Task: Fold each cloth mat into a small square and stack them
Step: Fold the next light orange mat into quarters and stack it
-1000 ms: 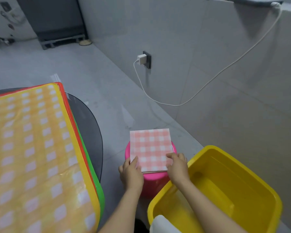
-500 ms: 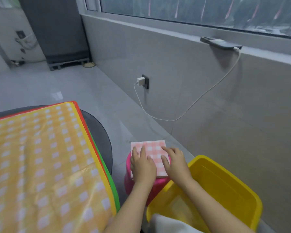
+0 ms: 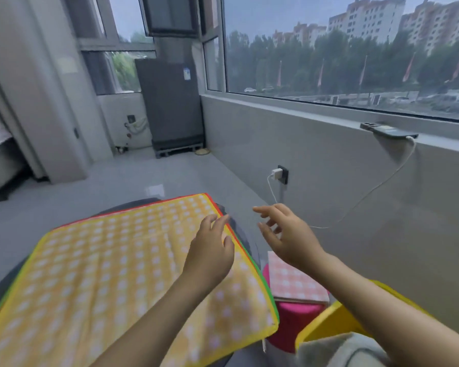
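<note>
Reaching hands: both are up in the air with nothing in them.
Left hand (image 3: 210, 250): fingers loose and slightly bent, gripping nothing, held over the right edge of the yellow mat; whether it touches the cloth I cannot tell.
Right hand (image 3: 289, 234): fingers spread and relaxed, gripping nothing, held in the air between the yellow mat and the wall, above and beyond the pink mat.
Yellow mat (image 3: 117, 274): a big yellow-and-white checked cloth lying flat and unfolded on top of a pile, with red and green edges of other mats showing under its right side.
Table (image 3: 0, 284): dark and rounded, its rim showing around the pile.
Pink mat (image 3: 289, 280): pink-and-white checked, folded into a small square, lying flat on the stool just right of the pile, partly hidden by the right forearm.
Stool (image 3: 294, 316): bright pink, round, standing between the table and the tub.
Tub (image 3: 329, 324): yellow plastic, at the lower right beside the stool.
Wall: a white charger (image 3: 276, 172) plugged into a socket, its cable (image 3: 368, 192) running up to a phone (image 3: 390, 132) on the window ledge.
Far corner: a dark grey fridge (image 3: 170, 107).
</note>
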